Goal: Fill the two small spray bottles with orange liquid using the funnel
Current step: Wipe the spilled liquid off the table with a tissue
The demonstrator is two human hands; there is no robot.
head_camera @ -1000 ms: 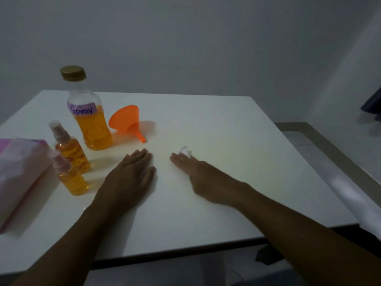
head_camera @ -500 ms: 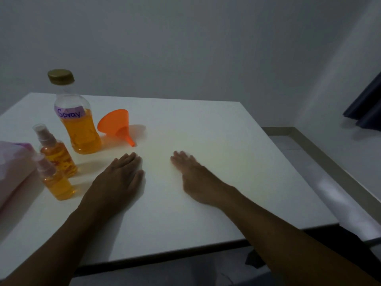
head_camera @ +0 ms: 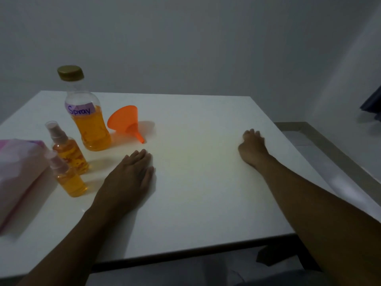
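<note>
Two small spray bottles stand at the left of the white table (head_camera: 202, 188), both holding orange liquid and capped: the farther one (head_camera: 69, 153) and the nearer one (head_camera: 71, 181). Behind them is a large bottle labelled "Spray" (head_camera: 90, 129), about half full of orange liquid, with a gold cap on. An orange funnel (head_camera: 123, 121) lies on its side just right of it, spout toward me. My left hand (head_camera: 132, 176) rests flat, palm down, right of the small bottles. My right hand (head_camera: 252, 148) sits near the table's right edge with fingers curled under; nothing shows in it.
A pink and white soft pack (head_camera: 18, 174) lies at the table's left edge, beside the spray bottles. Beyond the right edge the floor and a low ledge (head_camera: 329, 153) run along the wall. A dark cloth (head_camera: 373, 104) hangs at far right.
My right hand has slid from the table's middle to near its right edge and curled its fingers. The small pale thing seen by its fingertips earlier is out of sight. My left hand stayed.
</note>
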